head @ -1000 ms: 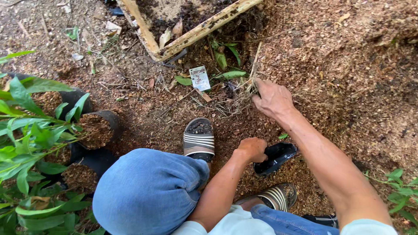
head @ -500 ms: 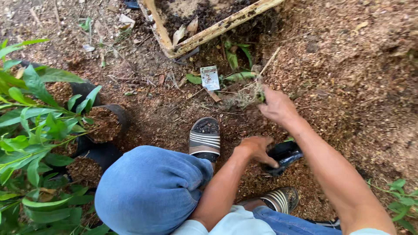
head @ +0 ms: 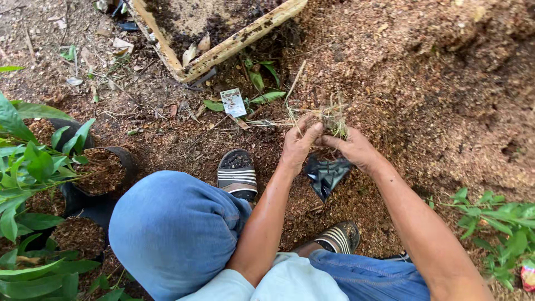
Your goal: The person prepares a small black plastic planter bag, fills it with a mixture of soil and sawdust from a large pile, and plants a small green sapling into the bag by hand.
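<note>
Brown sawdust mulch (head: pixel 446 83) covers the ground. Both hands have come together at one o'clock of the striped sandal (head: pixel 237 174): the left hand (head: pixel 298 146), off the black bag (head: pixel 327 174), and right hand (head: pixel 354 149) now pinch a dry root clump (head: pixel 330 118), so pulling it apart seems underway.

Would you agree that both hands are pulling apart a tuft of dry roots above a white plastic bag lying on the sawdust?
Not quite: the bag is black, not white. The head view shows the left hand and right hand pulling at the tuft of dry roots above a black plastic bag on the sawdust.
</note>
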